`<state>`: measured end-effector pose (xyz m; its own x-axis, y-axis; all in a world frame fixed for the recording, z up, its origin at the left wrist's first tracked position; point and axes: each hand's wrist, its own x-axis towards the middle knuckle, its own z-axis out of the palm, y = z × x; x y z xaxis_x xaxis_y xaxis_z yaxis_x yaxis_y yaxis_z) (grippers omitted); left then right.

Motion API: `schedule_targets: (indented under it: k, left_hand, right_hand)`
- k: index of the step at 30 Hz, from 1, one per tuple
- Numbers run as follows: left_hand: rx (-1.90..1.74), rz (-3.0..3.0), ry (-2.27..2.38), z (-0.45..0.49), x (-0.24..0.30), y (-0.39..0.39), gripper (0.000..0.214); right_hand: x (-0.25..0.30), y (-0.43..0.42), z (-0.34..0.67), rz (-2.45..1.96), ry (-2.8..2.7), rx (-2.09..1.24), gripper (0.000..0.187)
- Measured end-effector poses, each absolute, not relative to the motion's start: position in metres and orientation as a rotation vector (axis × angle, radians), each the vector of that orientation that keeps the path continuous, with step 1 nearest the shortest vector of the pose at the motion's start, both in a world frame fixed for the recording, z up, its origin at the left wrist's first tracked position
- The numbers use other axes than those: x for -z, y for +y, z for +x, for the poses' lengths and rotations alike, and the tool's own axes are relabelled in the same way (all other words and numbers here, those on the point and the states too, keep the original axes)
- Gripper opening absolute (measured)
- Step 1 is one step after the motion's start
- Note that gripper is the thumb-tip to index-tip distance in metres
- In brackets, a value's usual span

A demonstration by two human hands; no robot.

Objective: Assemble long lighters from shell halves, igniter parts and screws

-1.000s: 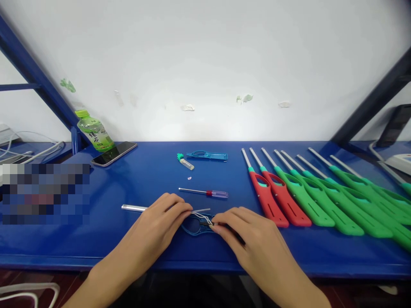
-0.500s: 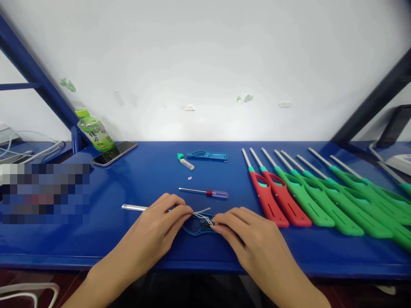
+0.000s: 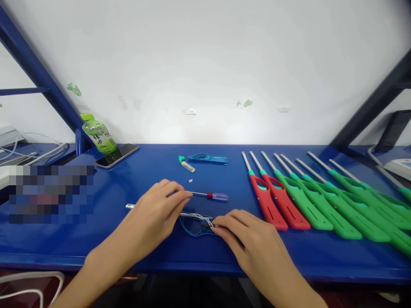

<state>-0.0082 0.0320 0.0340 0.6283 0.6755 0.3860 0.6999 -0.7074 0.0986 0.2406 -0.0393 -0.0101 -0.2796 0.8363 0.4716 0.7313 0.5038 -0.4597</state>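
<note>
Wires (image 3: 199, 217) seem mid-fitting in the near shell (image 3: 194, 235): right hand (image 3: 248, 235) pinches their right end, left hand (image 3: 156, 208) has unclear hold; next likely needs steadiness.

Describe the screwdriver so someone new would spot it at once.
On the blue table, find the red lighters at right. Left of them, beyond the right hand, lies the screwdriver. Unlike the blue shell farther back, it has a see-through purple handle, a red collar and a thin metal shaft.
</note>
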Motion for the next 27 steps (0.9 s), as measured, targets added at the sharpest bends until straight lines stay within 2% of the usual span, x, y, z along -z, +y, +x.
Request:
schedule_targets:
  k: [7,12,18,27]
  left_hand:
    - [0.341,-2.624,-1.458,-0.009,-0.065,0.136,0.024]
    - [0.119,-2.742,-1.393,-0.015,-0.064,0.194,0.035]
    - [0.067,-2.824,-1.259,-0.032,-0.055,0.207,0.033]
    - [0.185,-2.834,-1.34,-0.049,-0.046,0.198,0.032]
  right_hand:
    - [0.008,-0.037,0.239,-1.254,-2.064,-0.136,0.043]
    - [0.008,-0.035,0.238,-1.225,-2.044,-0.067,0.052]
    - [0.015,-0.033,0.238,-1.205,-2.055,-0.032,0.056]
    - [0.015,-0.032,0.238,-1.211,-2.056,-0.038,0.054]
